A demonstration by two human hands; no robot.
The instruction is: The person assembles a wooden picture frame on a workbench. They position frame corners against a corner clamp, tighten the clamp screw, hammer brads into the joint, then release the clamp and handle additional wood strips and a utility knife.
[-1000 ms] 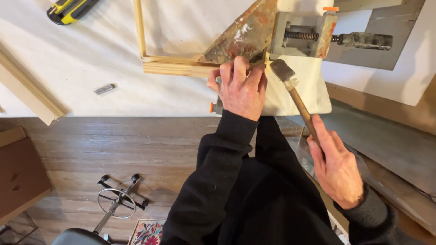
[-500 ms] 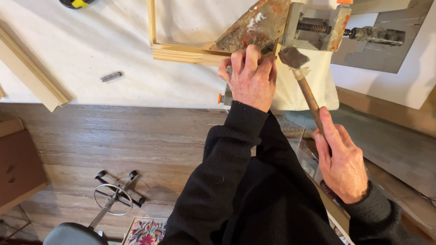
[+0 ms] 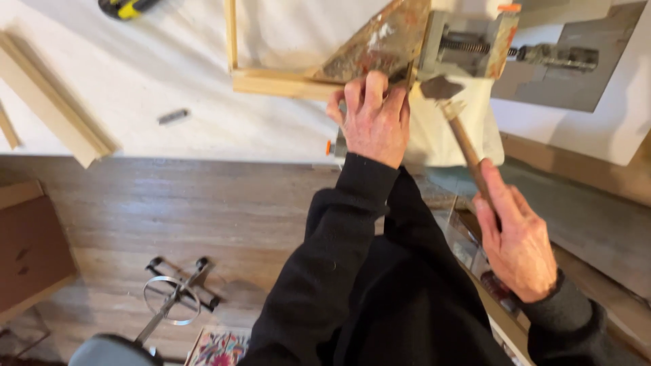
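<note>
I see my right hand [image 3: 519, 247] with its fingers clamped on the hammer [image 3: 461, 132] handle; its long axis runs toward 11 o'clock, head just beside the vise [image 3: 468, 44]. My left hand [image 3: 369, 118] is nearer, fingers together pressing the wooden frame [image 3: 278, 83] corner on the desk [image 3: 135, 74]. No container holds anything.

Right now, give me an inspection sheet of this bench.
Surface: white bench top, wood floor below.
Job's things: wood frame corner in a rusty corner vise; hammer head beside the vise.
Clutter: wood strip, small metal piece, yellow-black tool at the top edge.
Grippers: left hand pressed at the frame corner; right hand gripping the hammer handle.
Cables: nothing seen.
Surroundings: stool base, brown box, patterned rug.
</note>
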